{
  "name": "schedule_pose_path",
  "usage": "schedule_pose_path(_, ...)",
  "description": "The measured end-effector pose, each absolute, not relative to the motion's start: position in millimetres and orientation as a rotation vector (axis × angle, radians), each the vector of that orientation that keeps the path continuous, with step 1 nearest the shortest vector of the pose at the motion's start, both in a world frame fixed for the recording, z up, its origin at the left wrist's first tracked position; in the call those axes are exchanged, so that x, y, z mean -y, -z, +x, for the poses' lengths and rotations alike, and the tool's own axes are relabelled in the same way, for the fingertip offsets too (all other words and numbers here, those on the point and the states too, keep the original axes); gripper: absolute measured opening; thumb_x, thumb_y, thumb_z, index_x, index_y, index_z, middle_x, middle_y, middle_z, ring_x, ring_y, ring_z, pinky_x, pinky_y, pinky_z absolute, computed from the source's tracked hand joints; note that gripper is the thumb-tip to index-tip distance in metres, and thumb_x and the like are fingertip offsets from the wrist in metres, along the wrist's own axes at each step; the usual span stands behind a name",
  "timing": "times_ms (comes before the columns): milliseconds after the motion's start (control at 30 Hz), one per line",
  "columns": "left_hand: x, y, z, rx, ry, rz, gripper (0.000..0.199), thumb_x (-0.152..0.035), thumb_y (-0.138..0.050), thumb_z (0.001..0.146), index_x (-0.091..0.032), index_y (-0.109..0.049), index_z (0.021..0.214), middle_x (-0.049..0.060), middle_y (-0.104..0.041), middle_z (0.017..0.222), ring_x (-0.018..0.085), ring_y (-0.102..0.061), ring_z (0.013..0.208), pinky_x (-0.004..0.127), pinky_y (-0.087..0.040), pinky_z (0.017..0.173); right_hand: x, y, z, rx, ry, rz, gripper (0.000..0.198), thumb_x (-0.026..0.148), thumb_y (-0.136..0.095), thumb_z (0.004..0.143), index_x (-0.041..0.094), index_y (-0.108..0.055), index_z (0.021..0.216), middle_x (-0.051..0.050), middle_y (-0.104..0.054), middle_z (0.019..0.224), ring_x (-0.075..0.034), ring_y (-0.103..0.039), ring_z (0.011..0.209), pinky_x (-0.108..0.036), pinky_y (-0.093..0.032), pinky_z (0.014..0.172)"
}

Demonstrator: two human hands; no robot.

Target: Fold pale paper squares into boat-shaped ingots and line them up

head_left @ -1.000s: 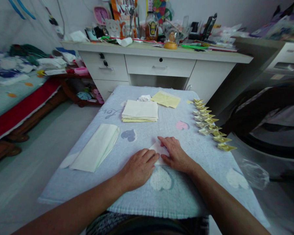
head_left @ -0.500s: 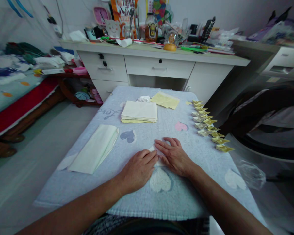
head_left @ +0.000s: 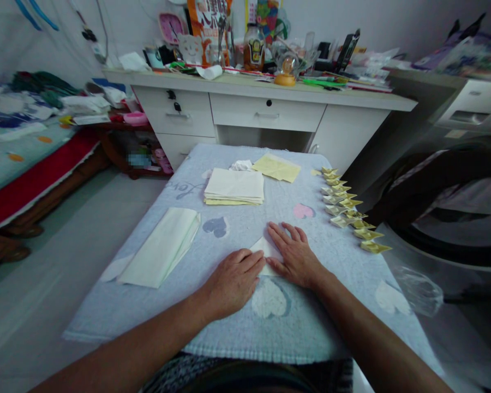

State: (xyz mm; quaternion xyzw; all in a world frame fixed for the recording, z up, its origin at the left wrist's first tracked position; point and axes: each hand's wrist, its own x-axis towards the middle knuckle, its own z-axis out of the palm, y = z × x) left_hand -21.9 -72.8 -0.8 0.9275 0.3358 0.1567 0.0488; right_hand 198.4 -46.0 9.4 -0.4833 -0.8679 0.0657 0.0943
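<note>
A small piece of white paper (head_left: 262,245), folded to a point at its far end, lies on the cloth-covered table in front of me. My left hand (head_left: 238,278) rests on its left side, fingers bent and held together over the paper, with the thumb hidden. On the right side, my right hand (head_left: 293,254) lies flat with its fingers stretched out and somewhat apart, the thumb close to the left fingertips. Farther back sits a stack of cream paper sheets (head_left: 235,186). Several folded paper boats (head_left: 346,202) stand in rows along the table's right edge.
Left of my hands lies a folded pale green-white paper (head_left: 161,248). A yellow sheet (head_left: 276,166) and a crumpled white tissue (head_left: 241,165) are behind the stack. A cluttered white desk (head_left: 265,112) stands beyond the table, and a washing machine (head_left: 470,117) is at the right.
My right hand has slid slightly right and away from my left fingers, with its fingers straighter. More of the white paper's pointed end shows between the hands. My left hand stays almost in place.
</note>
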Motion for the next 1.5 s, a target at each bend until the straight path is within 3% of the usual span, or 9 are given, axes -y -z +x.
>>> schedule_pose_path(233,73,2,-22,-1.023,-0.459,2.825,0.036,-0.020,-0.053,0.088,-0.015,-0.054,0.124,0.007,-0.056,0.132,0.023,-0.049,0.108,0.039,-0.043,0.096,49,-16,203,2.520,-0.311,-1.196,0.048,0.046,-0.048,0.090,0.017,-0.057,0.128,-0.013,-0.053,0.129,-0.030,-0.041,0.115,-0.049,-0.030,0.100)
schedule_pose_path(533,70,-1,-26,-1.030,-0.467,2.665,0.044,-0.021,-0.057,0.087,-0.020,-0.051,0.130,0.005,-0.055,0.134,0.024,-0.046,0.113,0.042,-0.041,0.100,43,-14,205,2.510,-0.343,-1.310,0.059,0.050,-0.048,0.090,0.016,-0.044,0.139,-0.014,-0.047,0.137,-0.031,-0.039,0.118,-0.050,-0.028,0.101)
schedule_pose_path(767,62,-3,-31,-0.988,-0.569,2.489,0.047,-0.025,-0.063,0.083,-0.020,-0.052,0.129,0.006,-0.057,0.130,0.024,-0.045,0.116,0.044,-0.040,0.101,50,-32,209,2.494,-0.560,-1.158,0.044,0.042,-0.063,0.082,0.018,-0.055,0.118,-0.011,-0.056,0.117,-0.026,-0.046,0.107,-0.043,-0.034,0.096)
schedule_pose_path(867,60,-1,-32,-0.984,-0.611,2.458,0.047,-0.028,-0.067,0.080,-0.020,-0.055,0.125,0.007,-0.058,0.128,0.025,-0.046,0.115,0.044,-0.040,0.101,56,-38,206,2.553,-0.583,-1.155,0.047,0.040,-0.070,0.076,0.019,-0.057,0.117,-0.010,-0.056,0.116,-0.027,-0.045,0.105,-0.043,-0.035,0.094)
schedule_pose_path(1133,55,2,-34,-1.033,-0.721,2.406,0.037,-0.025,-0.072,0.075,-0.020,-0.064,0.111,0.006,-0.063,0.118,0.024,-0.051,0.109,0.041,-0.044,0.095,61,-28,202,2.533,-0.588,-1.231,0.046,0.034,-0.071,0.077,0.021,-0.058,0.119,-0.010,-0.057,0.119,-0.028,-0.045,0.107,-0.044,-0.035,0.094)
schedule_pose_path(1500,55,-1,-34,-1.014,-0.763,2.422,0.022,-0.028,-0.066,0.082,-0.018,-0.068,0.102,0.008,-0.067,0.113,0.022,-0.056,0.105,0.040,-0.047,0.092,62,-26,204,2.467,-0.603,-1.164,0.039,0.030,-0.066,0.080,0.020,-0.060,0.117,-0.009,-0.058,0.119,-0.025,-0.047,0.108,-0.043,-0.034,0.096)
